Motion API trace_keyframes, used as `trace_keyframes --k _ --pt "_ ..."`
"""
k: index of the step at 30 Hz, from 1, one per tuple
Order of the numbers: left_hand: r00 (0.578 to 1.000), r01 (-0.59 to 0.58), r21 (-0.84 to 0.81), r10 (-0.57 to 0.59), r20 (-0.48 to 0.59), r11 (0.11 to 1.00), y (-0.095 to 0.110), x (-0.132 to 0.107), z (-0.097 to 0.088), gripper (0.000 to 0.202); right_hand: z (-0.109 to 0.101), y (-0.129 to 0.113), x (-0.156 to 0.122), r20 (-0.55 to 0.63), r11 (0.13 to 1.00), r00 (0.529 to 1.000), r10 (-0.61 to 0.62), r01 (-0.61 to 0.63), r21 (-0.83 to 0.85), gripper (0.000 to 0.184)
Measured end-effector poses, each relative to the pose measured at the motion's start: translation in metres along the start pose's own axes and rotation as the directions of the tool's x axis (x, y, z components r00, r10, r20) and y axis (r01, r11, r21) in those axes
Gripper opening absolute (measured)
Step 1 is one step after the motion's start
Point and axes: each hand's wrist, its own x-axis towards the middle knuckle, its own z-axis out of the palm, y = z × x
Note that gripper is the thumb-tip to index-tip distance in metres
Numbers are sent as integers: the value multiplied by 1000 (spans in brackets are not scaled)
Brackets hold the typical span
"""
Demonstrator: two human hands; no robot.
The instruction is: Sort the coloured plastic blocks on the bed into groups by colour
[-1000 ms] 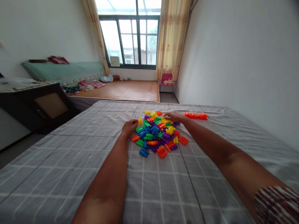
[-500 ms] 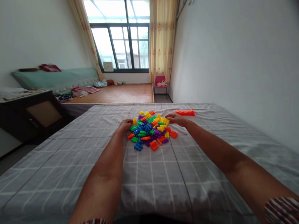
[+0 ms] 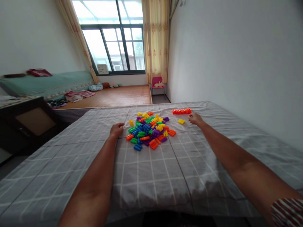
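A heap of small plastic blocks [image 3: 149, 130] in several colours lies on a grey checked bed sheet [image 3: 153, 176]. My left hand [image 3: 116, 129] rests curled on the sheet at the heap's left edge, with nothing visible in it. My right hand [image 3: 194, 118] lies far right of the heap, fingers loosely bent, beside a single yellow block [image 3: 181, 121] on the sheet. A row of orange blocks [image 3: 181, 111] sits just beyond that yellow block.
A white wall [image 3: 236, 63] runs along the bed's right side. Beyond the bed are a wooden platform [image 3: 113, 96], a green mattress [image 3: 47, 83], a small pink chair [image 3: 157, 83] and a window. A dark cabinet [image 3: 26, 121] stands at the left.
My right hand has moved from the heap's far side out to the right, and a yellow block now lies alone near the orange row. My left hand has slid slightly left.
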Motion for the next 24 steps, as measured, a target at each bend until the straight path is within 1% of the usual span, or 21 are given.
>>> trace_keyframes --k 1,2,4,6,8,9,11,14,16,17,19,21,23,24 --pt "999 15 -14 -15 -29 1000 -3 -4 2 42 -2 -1 1 -7 997 1000 -27 26 -72 16" --pt "999 20 -21 -21 -47 1000 -6 -7 4 41 -2 -3 1 14 990 997 -80 82 -112 21" --pt "999 4 -21 -5 -53 1000 -9 -12 6 40 3 -9 1 114 975 977 -179 192 -112 34" --pt "999 -36 -19 36 -37 999 -10 -16 5 38 12 -15 0 213 965 956 -203 232 -121 45" --pt "997 -69 -17 69 -20 997 -10 -18 3 38 21 -20 -3 252 956 949 -187 235 -177 45" --pt "997 -76 -11 76 -14 997 -9 -20 2 38 25 -22 -5 243 949 953 -180 233 -212 41" --pt "997 -83 13 83 -7 996 -7 -21 1 37 31 -25 -8 183 934 970 -161 210 -289 36" --pt "995 -98 33 99 -12 995 -5 -22 0 36 34 -27 -14 73 907 990 -124 143 -396 45" --pt "996 -91 30 91 -7 995 -3 -22 0 36 34 -30 -16 38 889 993 -114 119 -441 51" --pt "997 -81 30 81 -1 996 -3 -22 1 35 33 -34 -16 22 884 991 -130 126 -451 53" --pt "998 -67 34 67 7 997 -3 -21 2 35 35 -48 -14 4 878 974 -226 205 -433 48" --pt "998 -64 38 64 9 997 -3 -20 3 35 44 -71 -10 31 871 932 -362 350 -344 39" --pt "998 -66 40 66 5 997 -3 -20 3 34 60 -98 -5 97 858 882 -461 471 -202 36" --pt "998 -67 40 67 2 997 -3 -20 3 34 70 -111 -2 121 852 862 -492 505 -135 37"
